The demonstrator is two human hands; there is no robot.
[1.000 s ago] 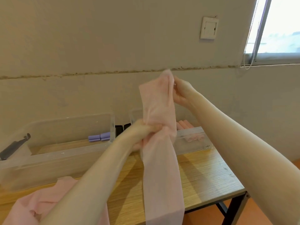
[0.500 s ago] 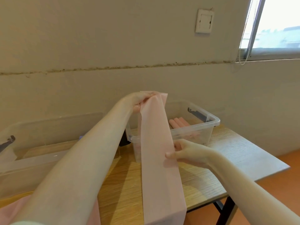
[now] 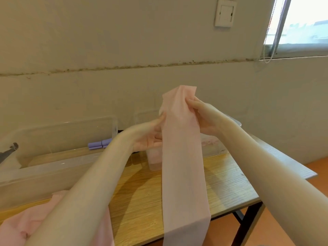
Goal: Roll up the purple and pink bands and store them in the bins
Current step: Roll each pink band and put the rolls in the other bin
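A long pink band (image 3: 182, 166) hangs straight down in front of me, over the table's front edge. My right hand (image 3: 204, 118) pinches its top end from the right. My left hand (image 3: 150, 137) holds the band's left edge just below, palm turned toward me. Behind the band stands a small clear bin (image 3: 213, 148) with rolled pink bands inside, mostly hidden. A larger clear bin (image 3: 62, 139) at the left holds rolled purple bands (image 3: 99, 144).
More loose pink bands (image 3: 16, 228) lie heaped at the table's near left corner. The wooden table (image 3: 142, 201) ends at the right, with black legs and orange floor beyond. A dark bin latch (image 3: 8, 151) sticks out at the far left. Wall close behind.
My right hand has risen from the band's middle to its top end. My left hand has dropped from the top to just below it.
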